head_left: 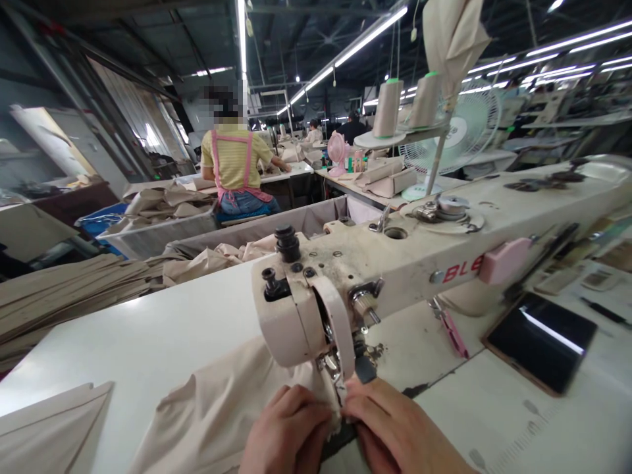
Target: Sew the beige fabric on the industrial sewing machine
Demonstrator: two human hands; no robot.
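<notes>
A white sewing machine [296,316] stands in front of me, its needle area low in the view. Beige fabric [217,401] lies on the table left of the machine and runs under its presser foot. My left hand [291,428] is closed on the fabric edge just in front of the foot, fingers bent together. Close on the other side, my right hand [395,421] pinches the same edge, its fingertips near the foot. The fingers hide part of the edge between them.
Folded beige pieces [54,421] lie at the left, more stacked behind. On the right are a phone [543,342] and pink-handled snips [451,329]. Thread cones [388,108] stand above the machine. A person in a yellow shirt [234,161] sits ahead, beside a fabric-filled bin [158,234].
</notes>
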